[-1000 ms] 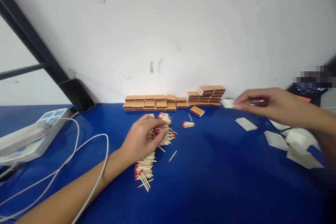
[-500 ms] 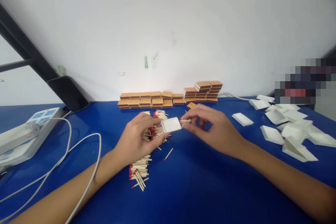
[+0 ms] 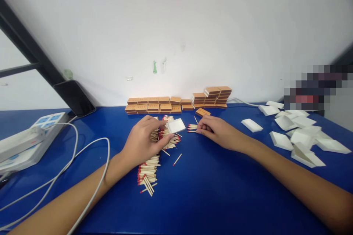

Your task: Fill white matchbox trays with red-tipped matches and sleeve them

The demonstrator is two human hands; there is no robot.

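Observation:
Between thumb and fingers, my left hand (image 3: 146, 137) grips a small white matchbox tray (image 3: 176, 126), tilted with its open side towards me. Under and beside that hand lies a long pile of red-tipped matches (image 3: 149, 169) on the blue table. To the right, my right hand (image 3: 213, 128) rests low over the table with its fingers pinched on a small bunch of matches (image 3: 192, 127), whose red heads point left. An orange matchbox (image 3: 203, 112) sits just behind the right hand. One loose match (image 3: 177, 159) lies in front of the tray.
Rows of orange matchboxes (image 3: 153, 107) line the wall, with taller stacks (image 3: 212, 97) at their right end. Several white trays (image 3: 305, 132) are heaped on the right. A power strip (image 3: 49, 121), white cables (image 3: 108, 150) and a dark phone (image 3: 74, 97) occupy the left.
My right hand has drawn away from the tray and lowered to the table with the matches. The left hand holds the tray slightly further left and back.

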